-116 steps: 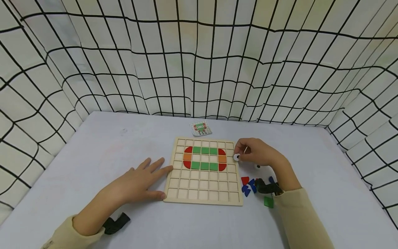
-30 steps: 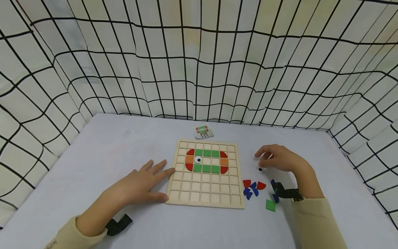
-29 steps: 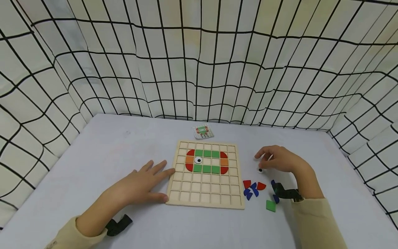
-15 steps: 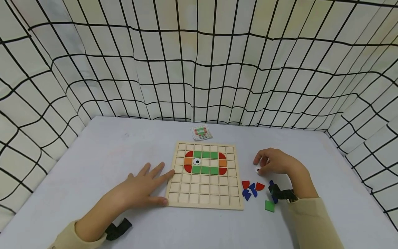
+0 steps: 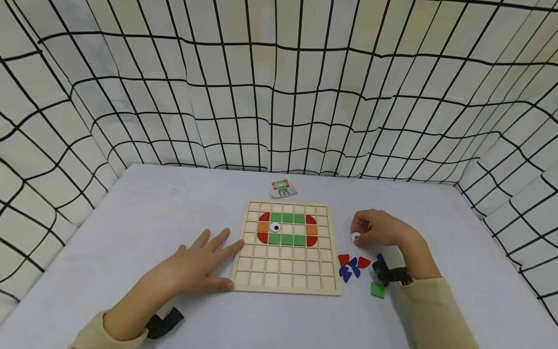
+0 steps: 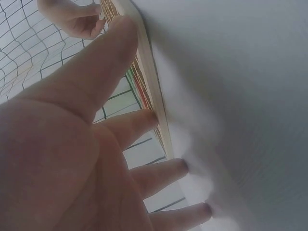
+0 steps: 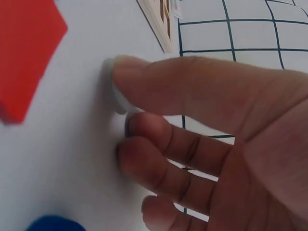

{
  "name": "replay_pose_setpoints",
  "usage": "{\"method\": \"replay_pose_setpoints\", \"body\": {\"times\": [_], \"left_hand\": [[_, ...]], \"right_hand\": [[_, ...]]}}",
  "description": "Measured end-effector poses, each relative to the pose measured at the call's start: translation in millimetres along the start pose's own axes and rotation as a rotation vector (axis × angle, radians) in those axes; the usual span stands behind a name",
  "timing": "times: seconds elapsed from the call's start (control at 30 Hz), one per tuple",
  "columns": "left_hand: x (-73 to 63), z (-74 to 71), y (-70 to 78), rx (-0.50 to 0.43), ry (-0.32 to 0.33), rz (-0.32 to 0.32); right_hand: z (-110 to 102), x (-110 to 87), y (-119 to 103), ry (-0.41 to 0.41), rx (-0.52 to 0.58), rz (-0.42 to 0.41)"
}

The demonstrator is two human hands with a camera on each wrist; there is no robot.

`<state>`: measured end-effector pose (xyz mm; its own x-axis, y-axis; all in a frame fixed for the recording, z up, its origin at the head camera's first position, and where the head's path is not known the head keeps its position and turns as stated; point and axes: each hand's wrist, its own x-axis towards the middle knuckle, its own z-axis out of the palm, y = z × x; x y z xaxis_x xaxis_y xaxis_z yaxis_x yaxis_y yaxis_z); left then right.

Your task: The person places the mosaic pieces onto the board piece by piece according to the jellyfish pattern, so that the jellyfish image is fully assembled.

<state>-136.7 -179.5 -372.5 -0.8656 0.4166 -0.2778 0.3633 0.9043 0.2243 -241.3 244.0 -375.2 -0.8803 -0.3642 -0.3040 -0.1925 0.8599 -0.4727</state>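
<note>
My right hand point(image 5: 379, 229) pinches a round white eye piece point(image 5: 355, 237) with a black dot, right of the board; in the right wrist view the piece's pale edge point(image 7: 118, 94) shows between thumb and fingers, close to the table. With fingers spread, my left hand point(image 5: 196, 264) touches the left edge of the wooden grid board point(image 5: 279, 281); in the left wrist view the thumb and a finger meet the board's side point(image 6: 156, 96). On the board, red corner pieces, orange squares and green squares point(image 5: 287, 217) form a ring. Another eye piece point(image 5: 275, 227) lies inside it at the left.
A small pattern card point(image 5: 281, 186) lies behind the board. Right of the board are red pieces point(image 5: 364, 262), several blue pieces point(image 5: 345, 274) and a green square point(image 5: 377, 290). Black netting over white cloth point(image 5: 287, 106) surrounds the table's back and sides.
One eye piece went from my right hand onto the board. The right hand then moved right to a second eye piece, grasped it and shifted slightly left. My left hand stayed at the board.
</note>
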Motion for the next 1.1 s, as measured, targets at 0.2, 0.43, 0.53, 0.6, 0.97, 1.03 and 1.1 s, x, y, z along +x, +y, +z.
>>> {"method": "replay_pose_setpoints", "body": {"times": [0.2, 0.43, 0.53, 0.6, 0.97, 1.03, 1.1], "left_hand": [[1.0, 2.0, -1.6, 0.006, -0.002, -0.004], [1.9, 1.4, -3.1, 0.002, 0.001, -0.008], [1.7, 1.0, -3.2, 0.002, 0.004, -0.004], [1.7, 1.1, -3.5, 0.002, 0.004, -0.002], [0.4, -1.0, -1.2, 0.001, -0.006, 0.008], [0.3, -0.7, -1.3, 0.000, -0.009, 0.008], [0.2, -0.6, -1.3, 0.000, -0.009, 0.010]], "right_hand": [[3, 3.4, -1, 0.006, 0.004, -0.026], [5, 6.9, -5, 0.053, 0.071, -0.108], [4, 8.4, -8, 0.081, 0.108, -0.153], [4, 9.0, -11, 0.094, 0.128, -0.177], [9, 11.1, -23, 0.124, 0.182, -0.228], [10, 11.6, -24, 0.119, 0.197, -0.228], [12, 12.1, -26, 0.109, 0.218, -0.225]]}}
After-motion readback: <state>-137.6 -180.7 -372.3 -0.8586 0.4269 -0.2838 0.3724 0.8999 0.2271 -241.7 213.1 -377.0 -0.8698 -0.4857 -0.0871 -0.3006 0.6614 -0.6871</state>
